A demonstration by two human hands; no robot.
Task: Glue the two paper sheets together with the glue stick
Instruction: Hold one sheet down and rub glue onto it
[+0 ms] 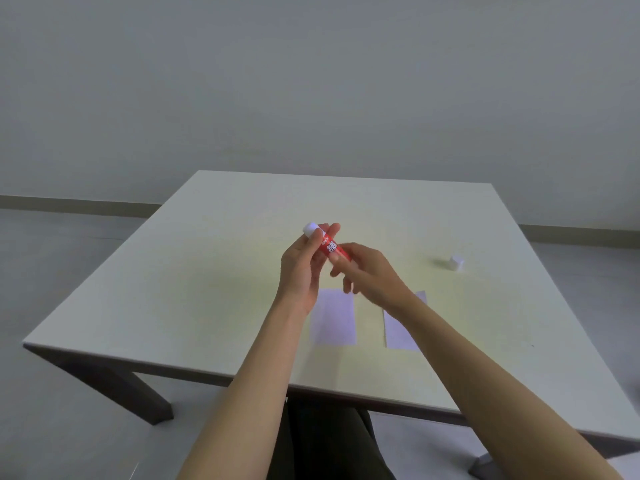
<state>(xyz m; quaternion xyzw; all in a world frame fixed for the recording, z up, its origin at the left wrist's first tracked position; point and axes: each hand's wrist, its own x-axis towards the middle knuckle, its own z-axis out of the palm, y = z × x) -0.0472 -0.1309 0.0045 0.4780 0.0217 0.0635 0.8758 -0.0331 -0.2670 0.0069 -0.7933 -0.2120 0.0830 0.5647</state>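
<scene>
Glue stick (328, 244) gripped between left hand (300, 268) and right hand (367, 271), above table (207, 271).

There is just the one view, from a wide-angle camera worn on the person's head, looking forward and down across the pale surface (214, 271) toward a bare wall (311, 81). It sits close: both forearms run up from the bottom edge, and the left hand (304, 268) and right hand (370, 271) meet near the centre. The far corners of the surface and a strip of floor (52, 254) fit in, with straight edges bowed slightly by the lens
</scene>
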